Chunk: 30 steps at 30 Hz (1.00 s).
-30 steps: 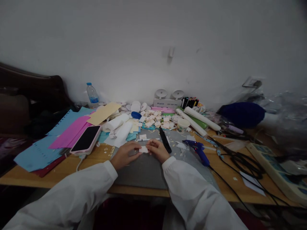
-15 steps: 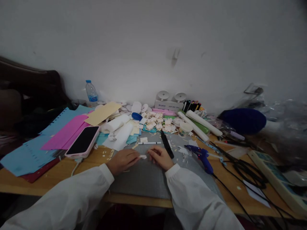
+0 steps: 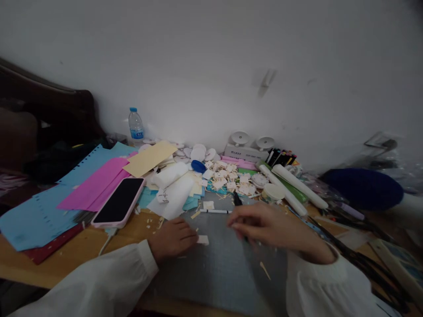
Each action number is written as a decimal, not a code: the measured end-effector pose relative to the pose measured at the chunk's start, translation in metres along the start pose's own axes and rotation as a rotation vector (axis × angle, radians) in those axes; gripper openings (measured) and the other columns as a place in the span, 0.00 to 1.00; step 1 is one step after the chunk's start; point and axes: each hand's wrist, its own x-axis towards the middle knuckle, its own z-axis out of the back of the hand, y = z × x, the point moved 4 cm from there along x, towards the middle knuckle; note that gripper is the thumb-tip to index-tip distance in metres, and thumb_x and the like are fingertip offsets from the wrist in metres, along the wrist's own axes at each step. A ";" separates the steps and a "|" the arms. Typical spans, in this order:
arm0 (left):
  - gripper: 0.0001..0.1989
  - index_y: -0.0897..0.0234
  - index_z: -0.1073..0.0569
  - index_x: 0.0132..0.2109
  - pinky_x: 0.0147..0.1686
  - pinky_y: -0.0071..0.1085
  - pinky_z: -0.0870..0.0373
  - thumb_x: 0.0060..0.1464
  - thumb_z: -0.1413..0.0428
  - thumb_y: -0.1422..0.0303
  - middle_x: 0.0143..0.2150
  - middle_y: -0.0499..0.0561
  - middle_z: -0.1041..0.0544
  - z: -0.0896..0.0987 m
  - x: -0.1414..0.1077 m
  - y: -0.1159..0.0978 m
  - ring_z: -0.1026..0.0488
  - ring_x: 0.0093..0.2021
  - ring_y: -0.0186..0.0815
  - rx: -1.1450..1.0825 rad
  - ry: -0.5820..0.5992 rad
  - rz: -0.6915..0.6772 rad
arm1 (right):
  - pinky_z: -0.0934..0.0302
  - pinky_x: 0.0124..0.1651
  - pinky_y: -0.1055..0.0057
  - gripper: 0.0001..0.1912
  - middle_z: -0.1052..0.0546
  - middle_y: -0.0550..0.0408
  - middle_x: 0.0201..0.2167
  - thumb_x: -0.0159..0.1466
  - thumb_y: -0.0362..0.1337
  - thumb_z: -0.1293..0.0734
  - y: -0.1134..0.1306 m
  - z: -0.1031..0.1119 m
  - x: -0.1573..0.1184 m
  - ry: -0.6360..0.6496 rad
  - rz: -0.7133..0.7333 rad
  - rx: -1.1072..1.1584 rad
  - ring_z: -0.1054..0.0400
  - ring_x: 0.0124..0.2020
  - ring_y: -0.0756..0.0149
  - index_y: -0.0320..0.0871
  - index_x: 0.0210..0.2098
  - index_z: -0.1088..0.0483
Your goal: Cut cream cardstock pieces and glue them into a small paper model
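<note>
Low over the grey mat (image 3: 211, 277), my left hand (image 3: 173, 240) has its fingers together on a small white card piece (image 3: 202, 240), which pokes out past the fingertips. My right hand (image 3: 261, 222) is raised to the right, somewhat blurred, with curled fingers and thumb close to the index finger. What it pinches, if anything, cannot be made out. Partly hidden behind and below it is a black pen-like tool (image 3: 237, 199). Beyond the hands lie a white pen (image 3: 215, 211) and a small pale card square (image 3: 208, 205). A thin wooden sliver (image 3: 265, 270) shows below my right hand.
Small cards with sticks (image 3: 224, 176) are heaped at the back. At left are a phone (image 3: 119, 201), coloured paper (image 3: 95, 185) and a water bottle (image 3: 135, 125). White rolls (image 3: 299, 187) and black cables (image 3: 357, 259) occupy the right. A two-lamp fixture (image 3: 246, 152) stands by the wall.
My right hand has moved right and up, away from my left hand, and now covers part of the black tool. My left hand has lowered slightly with the card piece. The view has shifted left.
</note>
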 end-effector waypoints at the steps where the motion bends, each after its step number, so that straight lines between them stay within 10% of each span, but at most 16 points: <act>1: 0.10 0.65 0.28 0.39 0.31 0.30 0.34 0.64 0.53 0.73 0.32 0.50 0.21 0.003 0.001 0.005 0.27 0.29 0.31 0.000 -0.016 0.044 | 0.40 0.27 0.77 0.10 0.25 0.58 0.26 0.65 0.35 0.41 0.001 0.001 0.012 -0.047 0.034 -0.022 0.32 0.22 0.74 0.42 0.40 0.30; 9: 0.10 0.65 0.24 0.36 0.30 0.28 0.36 0.61 0.48 0.66 0.28 0.48 0.29 0.024 -0.003 0.067 0.32 0.27 0.30 -0.164 -0.156 0.749 | 0.38 0.43 0.70 0.11 0.27 0.49 0.38 0.59 0.27 0.38 -0.055 -0.066 0.081 -0.139 0.068 -0.442 0.31 0.39 0.63 0.39 0.40 0.28; 13: 0.10 0.65 0.24 0.36 0.30 0.28 0.36 0.61 0.48 0.66 0.28 0.48 0.31 0.020 -0.002 0.080 0.34 0.27 0.31 -0.188 -0.158 0.816 | 0.38 0.47 0.68 0.19 0.31 0.46 0.45 0.64 0.27 0.41 -0.064 -0.079 0.088 -0.241 0.015 -0.468 0.33 0.45 0.62 0.40 0.54 0.36; 19: 0.10 0.64 0.25 0.36 0.29 0.27 0.36 0.61 0.48 0.65 0.28 0.48 0.31 0.001 0.002 0.093 0.34 0.27 0.31 -0.195 -0.169 0.847 | 0.37 0.43 0.72 0.08 0.29 0.49 0.40 0.67 0.30 0.41 -0.069 -0.082 0.102 -0.304 -0.019 -0.503 0.32 0.41 0.65 0.41 0.38 0.30; 30: 0.12 0.66 0.24 0.35 0.31 0.29 0.36 0.61 0.49 0.65 0.28 0.50 0.29 -0.010 0.005 0.097 0.33 0.28 0.32 -0.211 -0.129 0.847 | 0.37 0.41 0.69 0.08 0.26 0.48 0.39 0.65 0.26 0.40 -0.077 -0.092 0.109 -0.278 0.042 -0.666 0.32 0.41 0.62 0.40 0.39 0.31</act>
